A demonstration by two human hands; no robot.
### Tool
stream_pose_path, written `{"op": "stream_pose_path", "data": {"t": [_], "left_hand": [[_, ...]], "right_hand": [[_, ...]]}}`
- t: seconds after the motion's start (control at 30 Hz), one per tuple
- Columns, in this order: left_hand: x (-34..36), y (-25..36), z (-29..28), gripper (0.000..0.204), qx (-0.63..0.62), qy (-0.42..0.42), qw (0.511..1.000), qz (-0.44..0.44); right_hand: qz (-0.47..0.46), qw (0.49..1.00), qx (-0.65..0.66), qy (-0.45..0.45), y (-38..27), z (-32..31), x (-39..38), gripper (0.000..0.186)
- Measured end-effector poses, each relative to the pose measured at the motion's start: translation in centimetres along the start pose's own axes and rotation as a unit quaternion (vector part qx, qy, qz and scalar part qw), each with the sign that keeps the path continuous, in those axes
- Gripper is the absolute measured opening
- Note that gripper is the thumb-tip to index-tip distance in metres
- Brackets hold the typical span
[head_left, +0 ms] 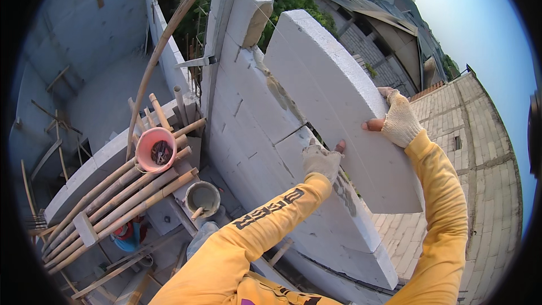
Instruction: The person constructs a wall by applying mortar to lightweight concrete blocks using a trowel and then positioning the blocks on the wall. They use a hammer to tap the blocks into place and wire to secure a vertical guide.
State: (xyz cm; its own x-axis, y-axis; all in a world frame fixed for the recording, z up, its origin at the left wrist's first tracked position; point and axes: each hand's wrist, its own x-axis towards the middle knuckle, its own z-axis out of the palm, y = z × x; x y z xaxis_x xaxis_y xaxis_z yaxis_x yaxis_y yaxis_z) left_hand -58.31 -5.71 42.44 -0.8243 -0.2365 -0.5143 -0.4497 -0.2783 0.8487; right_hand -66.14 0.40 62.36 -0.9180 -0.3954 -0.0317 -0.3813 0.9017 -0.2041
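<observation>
A large white lightweight concrete block rests tilted on top of a white block wall. My left hand, in a worn knit glove, presses against the block's near lower edge where it meets the wall. At the block's right side, my right hand, gloved with fingertips showing, grips its outer edge. Both arms wear yellow sleeves. Grey mortar smears show on the wall top beside the block.
A bamboo scaffold platform lies to the left, carrying a pink bucket of tools. A grey mortar bucket with a trowel handle stands below it. A long curved pole rises at the left. Beyond the wall lie neighbouring roofs far below.
</observation>
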Motion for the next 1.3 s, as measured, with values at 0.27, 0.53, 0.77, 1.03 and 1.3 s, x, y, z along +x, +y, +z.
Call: {"op": "stream_pose_path", "data": {"t": [0.27, 0.53, 0.77, 1.03, 1.3], "left_hand": [[1.6, -1.3, -2.3, 0.078, 0.142, 0.043, 0.988, 0.037], [3.0, -2.7, -2.0, 0.074, 0.092, 0.045, 0.995, 0.011], [3.1, -3.2, -2.0, 0.072, 0.103, 0.042, 0.993, 0.048], [3.2, -3.6, -1.3, 0.072, 0.096, 0.053, 0.993, 0.039], [2.9, -2.4, -1.9, 0.072, 0.112, 0.026, 0.993, 0.028]], "right_hand": [[0.005, 0.999, 0.022, -0.026, -2.2, 2.4, 1.6, 0.085], [-0.016, 0.999, 0.03, -0.011, -1.1, 4.6, 2.3, 0.087], [-0.015, 0.999, 0.028, -0.011, -1.1, 5.1, 2.1, 0.089], [-0.039, 0.999, 0.009, -0.029, -0.6, 5.5, 2.4, 0.101], [-0.04, 0.999, 0.03, -0.016, 0.1, 6.2, 3.1, 0.103]]}}
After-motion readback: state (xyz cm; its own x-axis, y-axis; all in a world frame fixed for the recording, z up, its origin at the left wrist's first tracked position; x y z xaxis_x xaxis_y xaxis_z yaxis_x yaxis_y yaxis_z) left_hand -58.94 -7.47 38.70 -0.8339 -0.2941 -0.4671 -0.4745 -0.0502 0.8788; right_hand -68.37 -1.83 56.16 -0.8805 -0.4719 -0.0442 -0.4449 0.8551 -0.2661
